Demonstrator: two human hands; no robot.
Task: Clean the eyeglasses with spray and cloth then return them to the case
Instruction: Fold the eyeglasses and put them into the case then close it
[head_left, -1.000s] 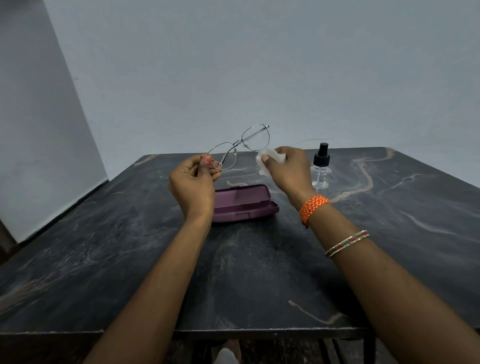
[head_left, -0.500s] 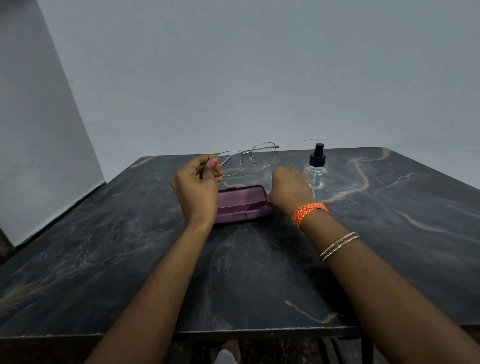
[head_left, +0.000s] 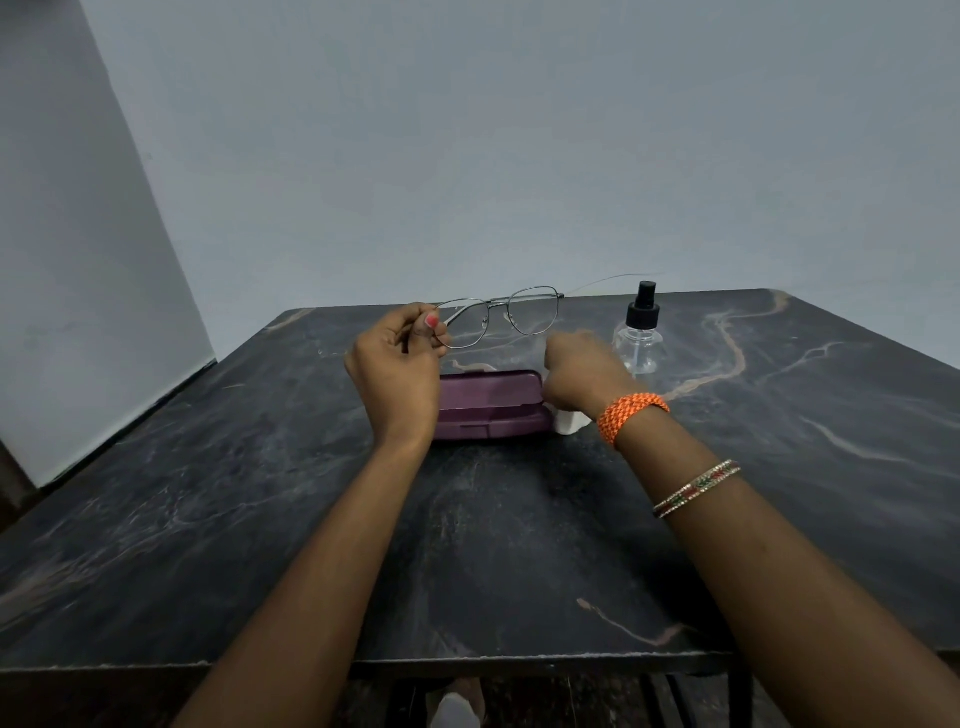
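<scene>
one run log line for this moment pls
left hand pinches eyeglasses | right hand blurred beside cloth | case closed

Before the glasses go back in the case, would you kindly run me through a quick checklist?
1. Glasses held: ok, left hand pinches one end of the frame.
2. Case open: not ok, lid looks shut.
3. Cloth put down: ok, on the table beside the case.
4. Right hand free: cannot tell, fingers hidden and blurred.
5. Spray bottle clear of the case: ok, upright, apart.
6. Lenses clean: cannot tell.
</scene>
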